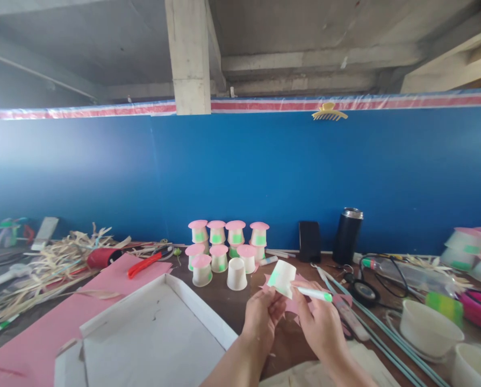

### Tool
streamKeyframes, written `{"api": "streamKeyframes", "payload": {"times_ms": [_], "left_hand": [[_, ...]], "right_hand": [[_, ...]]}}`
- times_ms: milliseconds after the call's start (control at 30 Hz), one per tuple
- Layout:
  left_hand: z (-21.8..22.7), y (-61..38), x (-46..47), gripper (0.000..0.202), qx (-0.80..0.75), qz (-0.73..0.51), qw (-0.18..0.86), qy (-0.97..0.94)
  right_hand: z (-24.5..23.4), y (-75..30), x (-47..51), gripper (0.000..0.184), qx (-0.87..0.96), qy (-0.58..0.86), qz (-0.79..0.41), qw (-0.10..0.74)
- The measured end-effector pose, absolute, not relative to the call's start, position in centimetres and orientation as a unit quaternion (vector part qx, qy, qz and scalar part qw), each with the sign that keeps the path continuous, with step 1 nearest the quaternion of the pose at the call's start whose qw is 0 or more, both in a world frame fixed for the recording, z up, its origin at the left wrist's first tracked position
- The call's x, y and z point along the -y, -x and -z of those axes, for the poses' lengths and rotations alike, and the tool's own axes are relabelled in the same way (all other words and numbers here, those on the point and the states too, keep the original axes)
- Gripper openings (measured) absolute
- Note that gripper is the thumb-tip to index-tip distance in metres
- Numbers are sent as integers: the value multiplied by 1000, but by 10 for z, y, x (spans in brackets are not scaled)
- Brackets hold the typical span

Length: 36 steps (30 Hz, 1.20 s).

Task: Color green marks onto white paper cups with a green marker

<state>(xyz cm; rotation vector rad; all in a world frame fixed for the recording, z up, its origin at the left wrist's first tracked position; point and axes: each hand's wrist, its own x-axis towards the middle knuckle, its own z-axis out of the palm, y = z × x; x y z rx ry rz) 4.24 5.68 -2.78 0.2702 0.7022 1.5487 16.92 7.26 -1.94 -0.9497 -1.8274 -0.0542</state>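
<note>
My left hand (262, 314) is closed on a small white paper cup (282, 277) with a green patch, held tilted above the table. My right hand (318, 320) pinches a white glue stick with a green end (313, 293), which lies against the cup's lower edge. Pink paper pieces (294, 303) lie on the table just under both hands. Beyond them stand several upturned white cups with pink round tops and green patches (224, 244), and one plain white cup (237, 274).
A shallow white cardboard tray (155, 328) lies front left on pink paper (42, 333). Straw strips and a red cutter (145, 264) lie left. A black flask (347, 235), a phone, cables, white bowls (429, 325) and more cups sit right. A blue wall runs behind.
</note>
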Motion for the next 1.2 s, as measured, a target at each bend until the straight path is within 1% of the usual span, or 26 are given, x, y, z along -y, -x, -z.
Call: {"api": "streamKeyframes", "payload": {"times_ms": [133, 367, 500, 633, 733, 867, 1000, 1133, 1200], "left_hand": [[27, -41, -57, 8, -305, -687, 653, -90], [27, -41, -57, 8, -287, -689, 660, -87], [25, -41, -56, 5, -295, -683, 662, -97], [25, -42, -55, 4, -304, -681, 659, -99], [26, -42, -56, 3, -306, -685, 655, -88], [25, -42, -56, 3, -300, -685, 658, -93], [23, -42, -56, 2, -315, -683, 653, -89], [23, -42, -56, 2, -314, -681, 655, -96], [24, -41, -56, 3, -324, -679, 651, -100]], "right_hand": [[14, -171, -72, 20, 745, 392, 21, 540], [19, -171, -70, 20, 768, 404, -15, 497], [19, -171, -71, 23, 779, 400, 1, 483], [20, -171, -74, 24, 773, 407, 23, 486], [22, -170, -74, 24, 789, 398, 35, 468], [22, -168, -73, 24, 779, 401, 57, 479], [22, -168, -73, 23, 794, 399, 54, 456], [22, -169, -72, 24, 779, 400, 59, 480], [21, -169, -72, 24, 784, 399, 43, 473]]}}
